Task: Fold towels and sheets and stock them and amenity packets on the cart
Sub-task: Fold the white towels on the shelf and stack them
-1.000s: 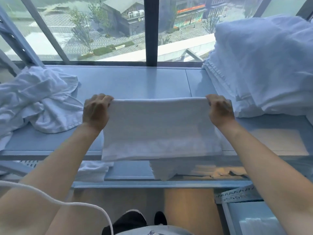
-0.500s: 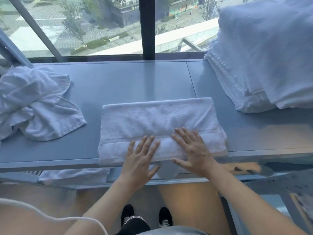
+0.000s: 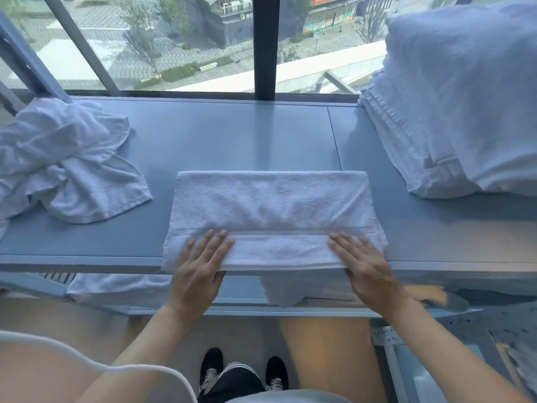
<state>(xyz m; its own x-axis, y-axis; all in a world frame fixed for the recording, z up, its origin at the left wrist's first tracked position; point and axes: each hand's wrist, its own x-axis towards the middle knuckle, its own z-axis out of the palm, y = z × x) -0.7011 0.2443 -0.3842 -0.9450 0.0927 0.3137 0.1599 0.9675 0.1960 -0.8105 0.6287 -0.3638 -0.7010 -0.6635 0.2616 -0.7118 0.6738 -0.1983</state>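
Your folded towel [image 3: 273, 216] lies flat in the middle of the blue surface [image 3: 232, 135], its near hem right at the front edge. Left hand [image 3: 200, 266] is flat with fingers straight, pressing the near-left part of the towel; right hand [image 3: 363, 266] is the same on the near-right, fingers spread, thumb tucked at the front edge. Neither hand grips anything. Looks like you're in the smoothing step of a fold. The towel is a wide strip now, so I'd judge the next move needs a fold across the width: pinch one short end's two corners, carry them over to the other end, line up the edges. Watch the front hem, it could slide off the edge. The crumpled pile [image 3: 66, 161] on the left looks unfolded; the folded stack [image 3: 453, 117] sits on the right, well apart from your towel. More white cloth [image 3: 279, 292] hangs on the shelf below. No amenity packets visible.
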